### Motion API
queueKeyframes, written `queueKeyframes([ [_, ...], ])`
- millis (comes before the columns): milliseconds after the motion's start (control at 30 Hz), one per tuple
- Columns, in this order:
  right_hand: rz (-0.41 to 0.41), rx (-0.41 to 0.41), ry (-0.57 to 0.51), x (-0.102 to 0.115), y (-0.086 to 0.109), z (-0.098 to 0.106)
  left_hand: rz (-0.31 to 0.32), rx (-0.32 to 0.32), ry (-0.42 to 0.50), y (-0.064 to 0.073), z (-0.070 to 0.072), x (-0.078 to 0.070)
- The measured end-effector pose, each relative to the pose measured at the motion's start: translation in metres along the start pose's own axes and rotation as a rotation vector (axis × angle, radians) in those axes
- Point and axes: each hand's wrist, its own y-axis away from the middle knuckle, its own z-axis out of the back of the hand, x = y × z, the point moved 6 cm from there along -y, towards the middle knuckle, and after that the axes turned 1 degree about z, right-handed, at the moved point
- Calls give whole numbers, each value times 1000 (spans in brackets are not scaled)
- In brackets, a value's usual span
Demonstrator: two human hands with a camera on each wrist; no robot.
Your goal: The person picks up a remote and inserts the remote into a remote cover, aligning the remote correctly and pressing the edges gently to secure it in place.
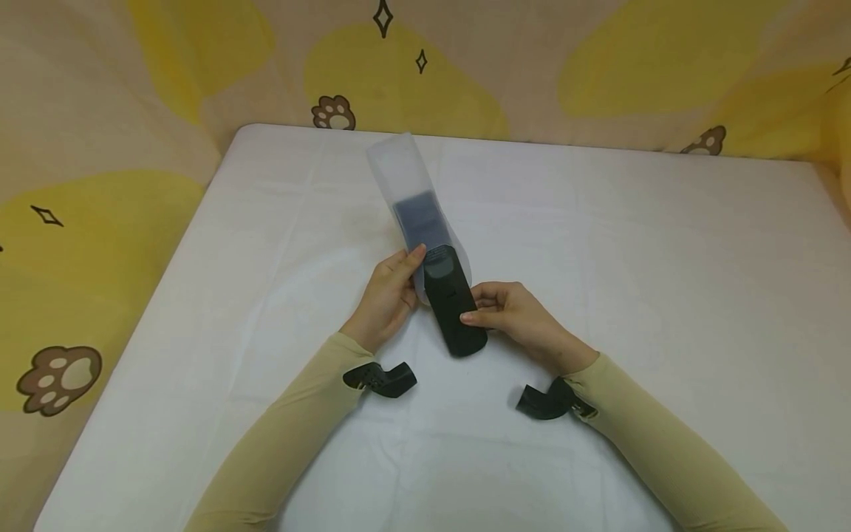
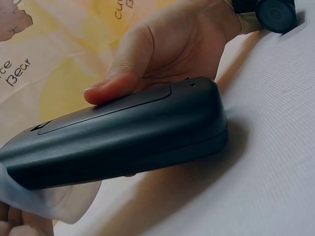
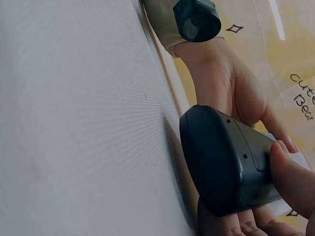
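Note:
A black remote control [image 1: 459, 314] is tilted above the white table, its battery-cover side facing up. Its far part lies inside a clear plastic sleeve [image 1: 399, 162] and shows dark through it; the near part is outside. My left hand [image 1: 387, 295] grips the sleeve around the remote, thumb on top. With thumb and fingers, my right hand [image 1: 521, 318] pinches the remote near its close end. In the left wrist view the sleeve's rounded lip [image 2: 76, 209] sits under the remote [image 2: 128, 142]. My right thumb [image 3: 290, 174] presses the remote's cover side in the right wrist view.
A white cloth-covered table [image 1: 665, 295] spreads beneath both hands. Behind it and at the left hangs a yellow and beige patterned curtain [image 1: 425, 81]. Each wrist carries a small black camera [image 1: 388, 380].

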Motion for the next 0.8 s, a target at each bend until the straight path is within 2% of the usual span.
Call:
queueKeyframes([
  [167,-7,-6,-20,0,1,0,-3,1,4,0,-1,0],
  [433,-26,6,-8,0,1,-1,8,-50,8,0,1,1],
  [800,-27,34,32,2,1,-1,-53,-86,84,-2,3,-7],
])
